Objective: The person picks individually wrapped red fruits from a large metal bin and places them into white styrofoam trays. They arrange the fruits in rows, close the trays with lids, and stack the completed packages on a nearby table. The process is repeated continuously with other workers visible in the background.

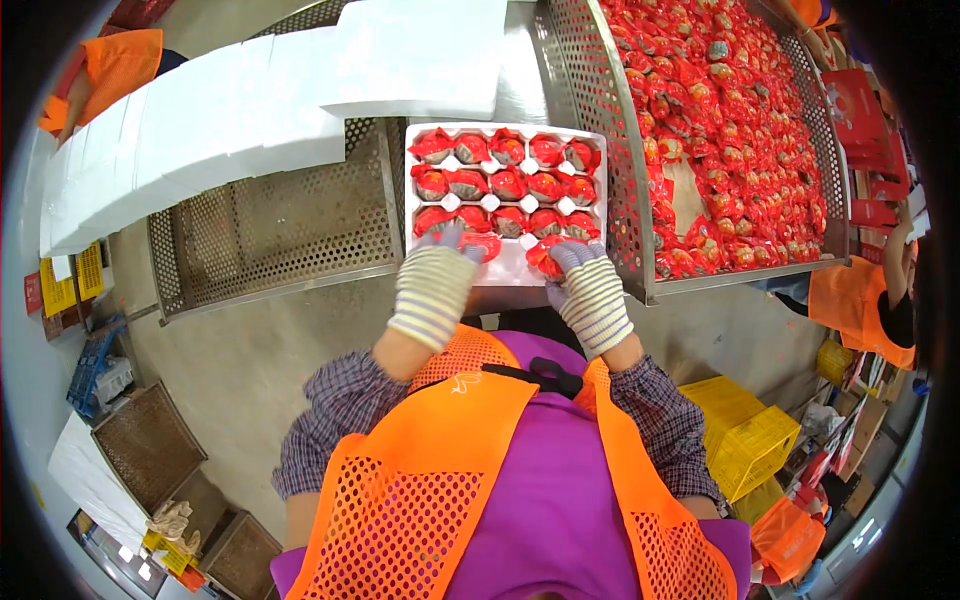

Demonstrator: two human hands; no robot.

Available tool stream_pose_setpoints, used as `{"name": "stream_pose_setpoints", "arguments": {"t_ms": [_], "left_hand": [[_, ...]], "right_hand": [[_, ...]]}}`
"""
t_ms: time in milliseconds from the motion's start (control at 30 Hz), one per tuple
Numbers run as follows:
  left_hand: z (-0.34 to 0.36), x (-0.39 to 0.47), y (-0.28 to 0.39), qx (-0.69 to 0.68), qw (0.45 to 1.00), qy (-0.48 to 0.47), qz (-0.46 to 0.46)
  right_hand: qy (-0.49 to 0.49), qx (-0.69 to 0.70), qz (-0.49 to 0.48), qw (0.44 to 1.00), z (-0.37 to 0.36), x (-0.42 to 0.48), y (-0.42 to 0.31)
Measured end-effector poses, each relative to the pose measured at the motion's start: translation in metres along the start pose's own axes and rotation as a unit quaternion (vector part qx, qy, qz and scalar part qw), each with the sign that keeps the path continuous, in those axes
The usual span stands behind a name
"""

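A white foam tray (pixel 506 277) lies before me, its three far rows filled with round items in red and clear wrappers (pixel 508 184). My left hand (pixel 439 285), in a striped knit glove, is over the near left part of the tray with its fingers on a red-wrapped item (pixel 484 245); the hand is slightly blurred. At the near right of the tray, my right hand (pixel 589 289), gloved alike, grips another red-wrapped item (pixel 546 255). Part of the nearest row is hidden by both gloves.
Right of the tray stands a perforated metal bin (pixel 634 187) full of wrapped items (pixel 720 150). White foam trays or lids (pixel 225 127) are lined up at the left, over another perforated metal bin (pixel 285 225). Yellow crates (pixel 750 442) stand behind at the right. People in orange vests (pixel 847 300) are at both sides.
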State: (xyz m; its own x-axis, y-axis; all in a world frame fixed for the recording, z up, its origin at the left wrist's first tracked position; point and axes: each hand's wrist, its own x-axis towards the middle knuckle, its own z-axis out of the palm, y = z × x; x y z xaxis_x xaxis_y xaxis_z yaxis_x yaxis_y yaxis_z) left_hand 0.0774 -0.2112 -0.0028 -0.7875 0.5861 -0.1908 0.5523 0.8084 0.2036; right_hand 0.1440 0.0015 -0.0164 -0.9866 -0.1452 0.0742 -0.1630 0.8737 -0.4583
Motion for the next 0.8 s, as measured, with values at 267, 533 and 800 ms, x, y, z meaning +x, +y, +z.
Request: {"name": "stream_pose_setpoints", "arguments": {"t_ms": [267, 533, 800], "left_hand": [[0.042, 0.042, 0.004, 0.046, 0.992, -0.074, 0.087], [0.042, 0.021, -0.014, -0.081, 0.993, -0.07, 0.057], [0.027, 0.02, -0.012, -0.023, 0.991, -0.085, 0.104]], "right_hand": [[-0.153, -0.086, 0.098, 0.98, 0.022, 0.015, 0.0], [-0.163, -0.06, 0.019, 0.985, 0.024, 0.017, 0.01], [-0.206, -0.041, 0.047, 0.977, 0.02, 0.017, 0.011]]}}
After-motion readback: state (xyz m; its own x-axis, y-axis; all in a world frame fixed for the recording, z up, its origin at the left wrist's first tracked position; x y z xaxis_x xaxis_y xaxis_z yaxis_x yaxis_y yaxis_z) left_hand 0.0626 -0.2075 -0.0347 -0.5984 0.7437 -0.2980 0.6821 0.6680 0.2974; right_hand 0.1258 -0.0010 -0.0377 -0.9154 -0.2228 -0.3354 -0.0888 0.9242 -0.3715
